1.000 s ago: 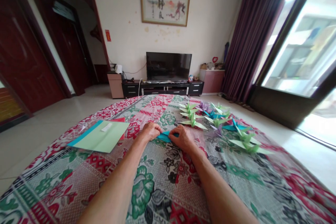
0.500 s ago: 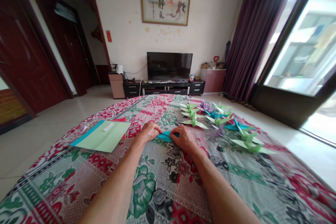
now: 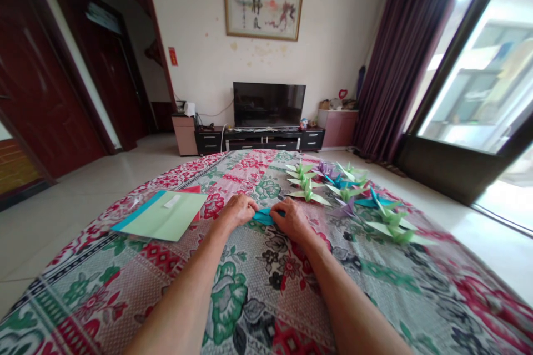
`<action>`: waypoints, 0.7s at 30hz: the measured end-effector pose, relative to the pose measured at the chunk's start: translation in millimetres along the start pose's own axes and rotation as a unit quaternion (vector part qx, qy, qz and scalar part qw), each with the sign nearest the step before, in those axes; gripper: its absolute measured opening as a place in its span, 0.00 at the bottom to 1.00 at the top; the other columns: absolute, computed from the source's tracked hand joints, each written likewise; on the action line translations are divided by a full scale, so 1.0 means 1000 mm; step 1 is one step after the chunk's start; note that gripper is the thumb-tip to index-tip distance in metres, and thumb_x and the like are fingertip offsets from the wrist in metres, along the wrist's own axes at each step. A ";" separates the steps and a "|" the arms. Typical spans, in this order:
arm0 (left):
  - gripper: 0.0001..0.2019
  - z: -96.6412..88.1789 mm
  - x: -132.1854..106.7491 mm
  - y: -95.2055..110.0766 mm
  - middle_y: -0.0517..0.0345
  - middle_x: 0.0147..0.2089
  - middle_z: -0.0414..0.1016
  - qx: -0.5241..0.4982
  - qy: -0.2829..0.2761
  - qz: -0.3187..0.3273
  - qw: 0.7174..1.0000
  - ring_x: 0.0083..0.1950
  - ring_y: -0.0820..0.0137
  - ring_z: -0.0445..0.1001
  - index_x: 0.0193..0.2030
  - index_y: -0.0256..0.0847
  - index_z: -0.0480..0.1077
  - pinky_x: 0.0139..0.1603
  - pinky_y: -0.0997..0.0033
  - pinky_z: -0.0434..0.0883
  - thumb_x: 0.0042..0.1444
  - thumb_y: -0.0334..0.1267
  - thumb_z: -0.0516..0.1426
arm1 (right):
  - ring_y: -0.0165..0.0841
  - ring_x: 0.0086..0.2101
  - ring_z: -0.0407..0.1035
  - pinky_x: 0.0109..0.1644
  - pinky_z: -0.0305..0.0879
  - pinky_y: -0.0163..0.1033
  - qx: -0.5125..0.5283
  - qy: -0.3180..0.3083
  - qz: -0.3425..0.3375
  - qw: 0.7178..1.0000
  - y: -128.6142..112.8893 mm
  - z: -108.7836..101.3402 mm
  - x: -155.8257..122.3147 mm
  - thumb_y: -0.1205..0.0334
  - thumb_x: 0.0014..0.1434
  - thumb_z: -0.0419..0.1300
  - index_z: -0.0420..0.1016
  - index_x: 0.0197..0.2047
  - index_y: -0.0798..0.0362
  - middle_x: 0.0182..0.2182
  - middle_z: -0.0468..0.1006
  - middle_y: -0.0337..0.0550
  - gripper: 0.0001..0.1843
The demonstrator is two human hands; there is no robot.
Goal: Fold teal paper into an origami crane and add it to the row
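Observation:
A small folded piece of teal paper lies on the flowered cloth between my hands. My left hand pinches its left end with curled fingers. My right hand presses and grips its right end, fingers bent over it. Most of the paper is hidden under my fingers. Several finished paper cranes in green, teal and purple stand in rows just beyond and right of my right hand.
A stack of flat paper sheets, light green on top with teal and red beneath, lies to the left of my left hand. Beyond the cloth are tiled floor, a TV on a low cabinet, dark doors at left and a window with curtains at right.
My hands stay on the teal paper; the left hand has shifted slightly toward the right hand. The view has barely moved.

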State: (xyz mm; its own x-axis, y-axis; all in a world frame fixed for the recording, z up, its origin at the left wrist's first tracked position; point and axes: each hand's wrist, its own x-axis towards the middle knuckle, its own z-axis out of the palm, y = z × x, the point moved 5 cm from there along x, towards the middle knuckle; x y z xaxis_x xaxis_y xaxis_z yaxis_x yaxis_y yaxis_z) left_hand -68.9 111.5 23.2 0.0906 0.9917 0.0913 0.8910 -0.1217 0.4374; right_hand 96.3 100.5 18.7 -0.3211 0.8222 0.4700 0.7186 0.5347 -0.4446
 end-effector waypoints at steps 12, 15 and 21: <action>0.10 -0.022 -0.017 0.003 0.58 0.13 0.67 0.018 -0.102 -0.125 0.987 0.18 0.73 0.66 0.20 0.37 0.72 0.22 0.76 0.63 0.43 0.40 0.55 | 0.32 0.34 0.67 0.38 0.59 0.33 -0.051 -0.015 0.071 0.996 -0.002 0.002 0.006 0.67 0.45 0.58 0.76 0.31 0.54 0.31 0.74 0.44 0.08; 0.10 -0.020 -0.024 0.005 0.62 0.11 0.63 -0.054 -0.151 -0.131 0.978 0.13 0.76 0.59 0.17 0.37 0.69 0.17 0.77 0.58 0.40 0.41 0.56 | 0.30 0.30 0.67 0.34 0.58 0.32 -0.025 -0.024 0.068 0.997 -0.005 0.002 0.008 0.69 0.43 0.57 0.74 0.29 0.54 0.28 0.75 0.41 0.07; 0.09 -0.012 -0.021 0.008 0.63 0.13 0.65 -0.146 -0.151 -0.109 0.971 0.13 0.78 0.60 0.22 0.36 0.70 0.17 0.79 0.56 0.42 0.41 0.56 | 0.29 0.27 0.66 0.31 0.58 0.32 0.105 -0.005 0.108 0.989 -0.002 0.001 0.013 0.71 0.42 0.57 0.74 0.31 0.55 0.25 0.74 0.38 0.10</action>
State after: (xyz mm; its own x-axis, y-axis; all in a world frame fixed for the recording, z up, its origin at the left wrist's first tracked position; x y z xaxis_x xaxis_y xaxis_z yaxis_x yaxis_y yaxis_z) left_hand -69.4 88.8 35.4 0.0794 0.9565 -0.2806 0.7430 0.1309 0.6564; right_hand 89.8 110.4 24.6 -0.1812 0.9226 0.3405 0.6272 0.3751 -0.6826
